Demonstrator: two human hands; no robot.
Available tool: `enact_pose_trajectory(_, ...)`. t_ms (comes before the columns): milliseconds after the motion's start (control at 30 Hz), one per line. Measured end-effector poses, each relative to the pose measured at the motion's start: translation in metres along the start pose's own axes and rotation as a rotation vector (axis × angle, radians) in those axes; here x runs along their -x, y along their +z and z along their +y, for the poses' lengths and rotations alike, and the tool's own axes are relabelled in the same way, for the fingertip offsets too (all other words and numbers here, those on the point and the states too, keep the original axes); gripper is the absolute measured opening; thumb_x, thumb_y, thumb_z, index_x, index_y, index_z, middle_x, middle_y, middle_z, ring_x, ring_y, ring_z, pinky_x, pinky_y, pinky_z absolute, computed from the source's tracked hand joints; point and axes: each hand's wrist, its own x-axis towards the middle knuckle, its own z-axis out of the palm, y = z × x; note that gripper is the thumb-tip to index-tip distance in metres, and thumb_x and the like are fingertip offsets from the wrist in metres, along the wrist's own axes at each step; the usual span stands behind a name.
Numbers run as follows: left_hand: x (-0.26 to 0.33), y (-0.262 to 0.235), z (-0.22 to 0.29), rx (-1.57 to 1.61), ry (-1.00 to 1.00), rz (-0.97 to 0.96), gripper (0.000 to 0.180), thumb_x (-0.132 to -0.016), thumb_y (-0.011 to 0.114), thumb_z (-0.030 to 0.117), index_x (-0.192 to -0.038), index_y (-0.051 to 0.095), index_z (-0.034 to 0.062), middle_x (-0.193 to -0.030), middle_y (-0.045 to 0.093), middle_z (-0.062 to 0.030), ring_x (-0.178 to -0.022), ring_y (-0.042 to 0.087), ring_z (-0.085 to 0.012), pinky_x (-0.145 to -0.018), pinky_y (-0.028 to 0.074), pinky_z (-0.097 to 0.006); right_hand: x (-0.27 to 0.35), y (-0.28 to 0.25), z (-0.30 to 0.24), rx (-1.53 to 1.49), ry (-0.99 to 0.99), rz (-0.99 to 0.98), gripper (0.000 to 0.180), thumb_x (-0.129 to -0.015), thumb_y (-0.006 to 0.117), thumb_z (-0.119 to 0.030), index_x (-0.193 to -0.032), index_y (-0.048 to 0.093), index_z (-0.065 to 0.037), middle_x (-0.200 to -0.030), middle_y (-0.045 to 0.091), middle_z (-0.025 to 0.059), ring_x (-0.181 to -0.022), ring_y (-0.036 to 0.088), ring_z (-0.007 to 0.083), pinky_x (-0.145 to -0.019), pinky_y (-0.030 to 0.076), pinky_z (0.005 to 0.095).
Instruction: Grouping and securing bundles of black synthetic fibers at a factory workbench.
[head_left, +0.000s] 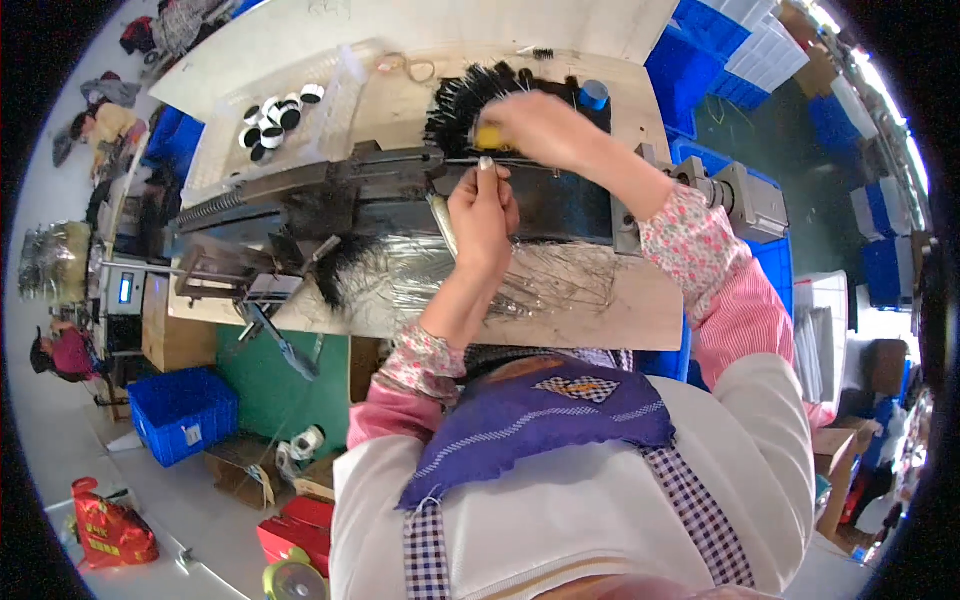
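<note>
My left hand (482,212) is closed in a pinch at the front of a dark metal machine bar (385,168). Its thumb tip, which looks whitish, points up at a thin rod, and whatever lies between the fingers is hidden. Just above it, my right hand (540,125) is blurred by motion, its fingers curled around a small yellow object (488,137) whose kind I cannot make out. Behind both hands lies a heap of black bristle brushes with wire stems (458,105). A blue round cap or container (594,95) stands right of the heap.
A clear plastic tray (345,75) at the back left holds several white-and-black round pieces (268,125). Silvery wire strands (500,285) cover the table's near edge. A motor block (755,205) sits at the machine's right end. Blue crates (185,410) stand around the table.
</note>
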Motion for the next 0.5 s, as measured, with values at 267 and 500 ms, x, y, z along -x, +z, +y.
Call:
enact_pose_trajectory(267, 0.006, -0.003, 0.006, 0.047, -0.057, 0.053, 0.024, -0.098, 0.049, 0.026, -0.084, 0.051, 0.0068, -0.057, 0.037, 0.0029, -0.044, 0.031, -0.0083, -0.041, 0.024, -0.025, 0.018, -0.015, -0.012, -0.583, 0.201, -0.233, 0.025, -0.084, 0.059, -0.009, -0.105, 0.063, 0.004, -0.082, 0.066, 0.0122, -0.069, 0.063, 0.0189, -0.066, 0.051, 0.0313)
enact_pose_trajectory(500, -0.002, -0.006, 0.000, -0.018, -0.126, -0.208, 0.062, -0.097, 0.026, 0.058, -0.120, 0.046, 0.0035, -0.112, 0.058, -0.0157, -0.096, 0.062, -0.0250, -0.084, 0.049, -0.039, -0.005, -0.023, 0.012, -0.887, 0.351, -0.551, 0.033, -0.092, 0.057, -0.011, -0.121, 0.054, 0.003, -0.098, 0.063, 0.0131, -0.069, 0.064, 0.0160, -0.065, 0.054, 0.0280)
